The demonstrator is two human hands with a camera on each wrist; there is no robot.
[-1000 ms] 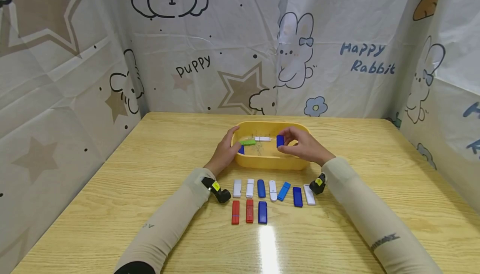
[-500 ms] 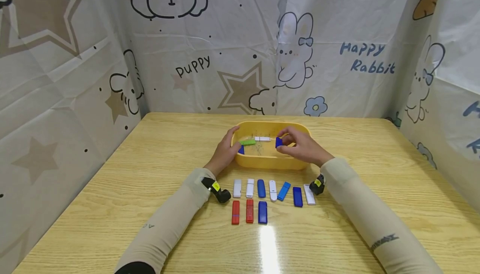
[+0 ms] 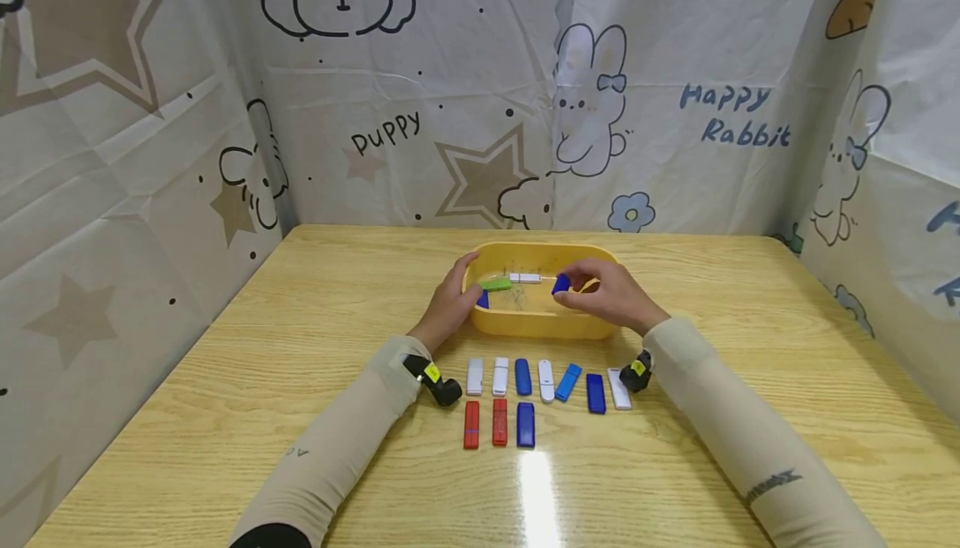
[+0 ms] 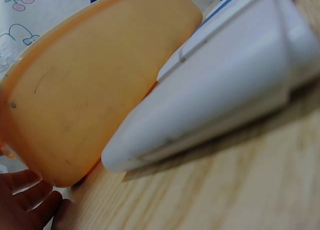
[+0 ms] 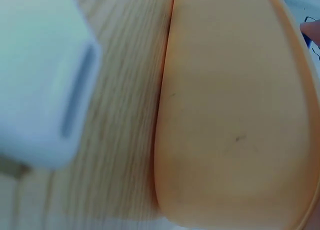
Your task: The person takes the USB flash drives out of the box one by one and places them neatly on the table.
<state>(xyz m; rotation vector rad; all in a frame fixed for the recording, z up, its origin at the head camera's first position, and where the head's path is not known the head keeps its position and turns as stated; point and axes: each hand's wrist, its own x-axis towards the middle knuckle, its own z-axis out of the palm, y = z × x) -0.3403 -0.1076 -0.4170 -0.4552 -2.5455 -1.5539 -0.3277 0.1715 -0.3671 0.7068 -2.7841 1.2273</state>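
Note:
My right hand [image 3: 611, 291] pinches a dark blue USB flash drive [image 3: 561, 284] between thumb and fingers, over the inside of a yellow plastic tub [image 3: 543, 327]. With the left hand [image 3: 447, 302] I grip the tub's left end, thumb over the rim and fingers along the outside. Inside the tub lie a green flash drive [image 3: 496, 284], a white one [image 3: 525, 279] and another blue one [image 3: 483, 299], partly covered by my left thumb. In the left wrist view, fingers [image 4: 37, 197] touch the tub's lower end.
In front of the tub is a row of white and blue flash drives [image 3: 522, 377]. Closer to me lie two red drives [image 3: 499, 422] and a dark blue one [image 3: 526, 424]. A printed cloth [image 3: 420, 181] hangs around the wooden table [image 3: 360, 298].
The blue flash drive in my right hand dips slightly, then tilts from upright to a slant. My left hand and the tub stay where they were.

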